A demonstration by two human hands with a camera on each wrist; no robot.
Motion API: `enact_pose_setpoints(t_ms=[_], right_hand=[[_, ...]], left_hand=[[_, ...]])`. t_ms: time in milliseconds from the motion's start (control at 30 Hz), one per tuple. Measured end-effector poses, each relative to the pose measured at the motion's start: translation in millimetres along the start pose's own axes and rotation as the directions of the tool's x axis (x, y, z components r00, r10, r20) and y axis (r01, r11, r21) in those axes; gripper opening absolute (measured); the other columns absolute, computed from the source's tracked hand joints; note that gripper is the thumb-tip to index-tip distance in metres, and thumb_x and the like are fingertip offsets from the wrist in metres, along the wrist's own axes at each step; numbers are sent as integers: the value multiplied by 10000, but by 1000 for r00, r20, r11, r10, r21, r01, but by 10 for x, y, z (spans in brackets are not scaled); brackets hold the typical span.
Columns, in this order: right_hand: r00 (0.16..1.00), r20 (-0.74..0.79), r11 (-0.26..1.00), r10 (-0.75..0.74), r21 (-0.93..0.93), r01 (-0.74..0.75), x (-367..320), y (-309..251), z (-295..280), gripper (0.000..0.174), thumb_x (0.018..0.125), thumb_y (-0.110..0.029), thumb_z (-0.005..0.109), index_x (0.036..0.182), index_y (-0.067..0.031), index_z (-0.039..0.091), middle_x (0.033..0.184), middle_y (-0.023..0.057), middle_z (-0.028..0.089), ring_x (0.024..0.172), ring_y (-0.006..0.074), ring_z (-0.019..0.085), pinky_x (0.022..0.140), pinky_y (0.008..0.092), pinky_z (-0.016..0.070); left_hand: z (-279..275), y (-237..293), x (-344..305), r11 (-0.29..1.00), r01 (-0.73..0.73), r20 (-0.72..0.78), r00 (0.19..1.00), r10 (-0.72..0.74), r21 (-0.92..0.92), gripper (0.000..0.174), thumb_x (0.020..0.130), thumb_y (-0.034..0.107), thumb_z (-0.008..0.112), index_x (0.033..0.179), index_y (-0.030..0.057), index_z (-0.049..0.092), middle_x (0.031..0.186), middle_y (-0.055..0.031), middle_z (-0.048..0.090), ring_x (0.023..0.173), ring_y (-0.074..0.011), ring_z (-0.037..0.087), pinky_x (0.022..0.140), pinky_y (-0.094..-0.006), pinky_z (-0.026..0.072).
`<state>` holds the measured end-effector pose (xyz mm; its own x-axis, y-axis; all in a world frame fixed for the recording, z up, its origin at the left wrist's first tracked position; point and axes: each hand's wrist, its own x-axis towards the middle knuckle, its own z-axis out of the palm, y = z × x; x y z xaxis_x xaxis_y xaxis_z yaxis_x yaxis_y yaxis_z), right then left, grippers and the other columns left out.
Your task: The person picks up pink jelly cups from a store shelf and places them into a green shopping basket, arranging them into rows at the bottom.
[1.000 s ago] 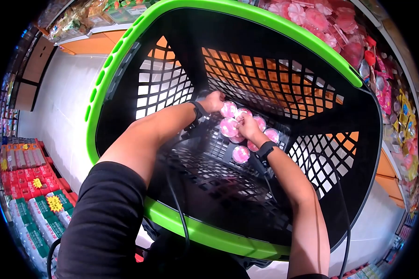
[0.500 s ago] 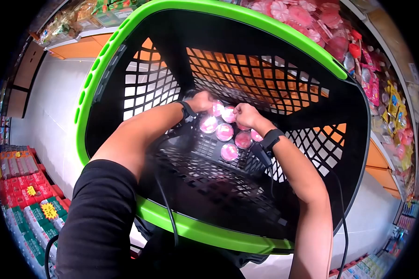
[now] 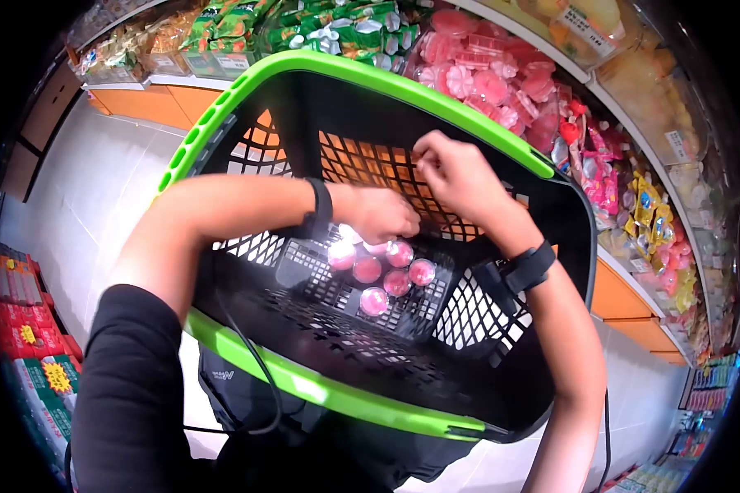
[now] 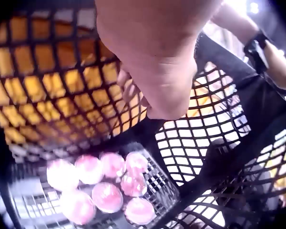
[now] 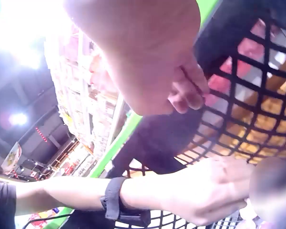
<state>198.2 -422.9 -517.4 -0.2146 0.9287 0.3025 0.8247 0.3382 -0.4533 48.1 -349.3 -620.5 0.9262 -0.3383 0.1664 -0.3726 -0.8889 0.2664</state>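
Observation:
Several small round pink tubs (image 3: pixel 367 269) with clear tops lie in a loose cluster on the mesh floor of a deep black basket with a green rim (image 3: pixel 329 396). My left hand (image 3: pixel 378 215) hangs just above the tubs at the far side of the cluster, fingers loosely bent. Higher up, before the far mesh wall, is my right hand (image 3: pixel 460 177), its fingers loosely curled with nothing showing in them. The left wrist view shows the tubs (image 4: pixel 107 197) below and apart from the left hand (image 4: pixel 157 62). Both wrists wear dark straps.
Beyond the basket, a shelf holds pink packs (image 3: pixel 485 82), green packets (image 3: pixel 337 33) and yellow bags (image 3: pixel 651 209). Stacked red and green cartons (image 3: pixel 41 386) stand at the left. A black cable (image 3: pixel 255 353) loops over the basket's near rim.
My right hand has risen away from the tubs toward the far wall. My left hand has shifted right, over the cluster's far edge. The head view now takes in more of the shelf.

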Motion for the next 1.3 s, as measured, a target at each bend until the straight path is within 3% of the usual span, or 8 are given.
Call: enact_pose_setpoints(t_ms=[67,167,267,400,567,733,1033,1300], right_hand=[[978,-168,985,-123,-142,100,65,-190,-380,147,845,-117,581,945,-11,560,781,169,641,725,313,641,648,379,505],[916,-400,950,-24,-294,-104,180,-204,-780,150,826,-149,597,916,-30,578,787,164,645,721,321,643,639,390,507],[850,-506,944,146,-186,-273,324,475,-903,242,783,-184,605,960,-19,597,839,212,643,805,371,633,723,425,505],[843,-367,896,394,-50,-441,360,802,-826,464,700,-261,708,1071,-4,603,1016,206,645,955,328,627,851,373,487],[790,-67,789,610,-39,-613,507,874,-773,591,688,-304,733,1175,-2,588,1142,188,619,1048,271,603,911,324,454],[742,23,739,670,-112,-664,604,1089,-670,420,731,-182,638,1146,-113,641,1199,160,593,1094,284,585,949,335,437],[808,-219,821,547,-45,-569,509,1155,-570,216,726,-78,631,940,-57,653,929,174,655,903,301,632,801,363,478],[837,-476,942,271,-49,-332,369,865,-577,116,808,-77,596,902,-9,600,854,221,627,850,397,602,738,430,476]], left_hand=[[-428,111,183,958,-245,-94,961,260,149,144,698,138,579,796,42,536,826,-118,566,746,-315,571,663,-438,476],[-1178,284,407,950,-190,-247,936,252,249,107,711,125,566,739,48,498,736,-115,546,677,-307,563,602,-422,466],[-1649,247,568,978,104,-511,860,3,181,110,754,121,582,792,29,537,732,-133,554,679,-324,578,618,-423,473],[-1815,-265,726,944,329,-772,611,-178,42,110,757,102,601,828,19,602,741,-158,614,686,-308,612,648,-381,491],[-1477,-850,824,796,432,-677,432,-596,-424,151,740,142,610,816,11,618,735,-162,629,686,-285,626,659,-365,493],[-1384,-833,852,565,720,-484,357,-799,-402,252,738,263,609,840,38,657,814,-185,654,785,-316,639,732,-387,492],[-1561,-711,959,368,889,-175,330,-928,-273,524,863,496,506,1061,33,654,1120,-194,618,1056,-341,585,915,-404,444],[-1451,-961,865,468,746,-195,429,-882,-474,464,879,426,544,1024,-5,639,964,-165,670,894,-278,638,807,-366,470]])
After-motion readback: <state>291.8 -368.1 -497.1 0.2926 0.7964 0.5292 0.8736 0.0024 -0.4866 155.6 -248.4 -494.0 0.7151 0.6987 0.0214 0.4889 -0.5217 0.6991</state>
